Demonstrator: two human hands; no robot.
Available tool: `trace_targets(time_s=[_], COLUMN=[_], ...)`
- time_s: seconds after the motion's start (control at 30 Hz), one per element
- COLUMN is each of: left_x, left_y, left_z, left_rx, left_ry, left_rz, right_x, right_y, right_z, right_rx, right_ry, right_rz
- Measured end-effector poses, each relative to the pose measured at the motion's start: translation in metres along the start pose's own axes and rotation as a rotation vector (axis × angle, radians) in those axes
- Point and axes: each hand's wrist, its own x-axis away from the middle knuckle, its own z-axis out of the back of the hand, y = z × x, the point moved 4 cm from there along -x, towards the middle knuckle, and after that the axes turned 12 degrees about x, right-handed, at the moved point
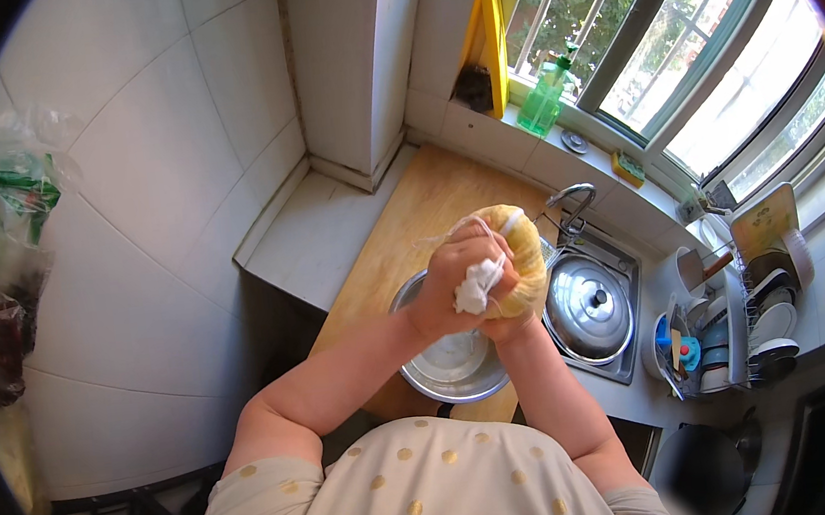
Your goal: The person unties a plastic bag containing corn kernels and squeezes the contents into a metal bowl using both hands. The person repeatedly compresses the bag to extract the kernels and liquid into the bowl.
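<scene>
A cloth bag (525, 257) with yellowish contents is held above a round metal basin (453, 393). My left hand (453, 283) grips the bag's gathered neck, with a bunched white end of cloth (477, 287) sticking out of the fist and thin strings hanging loose. My right hand (508, 323) is under the bag's near side, mostly hidden by the bag and the left hand; its wrist shows below. Whitish matter lies in the basin, which stands on a wooden board (382, 253).
A sink holds a domed metal lid (590, 307) beside a tap (572, 199). Bowls and plates (774, 325) fill a rack on the right. A green pump bottle (543, 104) and a sponge (627, 168) stand on the window sill. A tiled wall (136, 211) rises on the left.
</scene>
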Motion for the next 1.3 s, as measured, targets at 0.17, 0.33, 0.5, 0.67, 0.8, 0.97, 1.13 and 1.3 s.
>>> trace_targets(time_s=[0.17, 0.33, 0.5, 0.67, 0.8, 0.97, 1.13, 1.3], left_x=[0.007, 0.005, 0.003, 0.007, 0.008, 0.006, 0.003, 0.016], left_y=[0.003, -0.004, -0.011, -0.013, -0.024, -0.031, -0.014, -0.008], left_z=[0.001, -0.002, -0.002, -0.007, -0.003, 0.010, 0.006, 0.004], left_rx=[0.239, 0.280, 0.280, 0.351, 0.325, 0.682, 0.703, 0.120], left_ry=[-0.011, 0.097, 0.124, 0.282, 0.165, 0.101, -0.285, -0.423], left_rz=[0.048, 0.017, 0.002, -0.099, 0.139, 0.407, 0.453, 0.494], right_x=[0.002, -0.007, -0.012, -0.013, -0.008, -0.011, 0.013, -0.003], right_y=[-0.002, -0.012, -0.013, -0.014, -0.018, -0.017, -0.047, -0.090], right_z=[0.016, 0.009, 0.005, -0.003, -0.020, -0.003, 0.026, -0.055], right_rx=[0.496, 0.869, 0.594, 0.671, 0.810, 0.570, 0.503, 0.818], right_ry=[0.098, -0.002, 0.061, 0.017, -0.019, -0.087, 0.050, -0.006], right_rz=[0.219, 0.436, 0.358, 0.407, 0.453, 0.163, -0.332, -0.013])
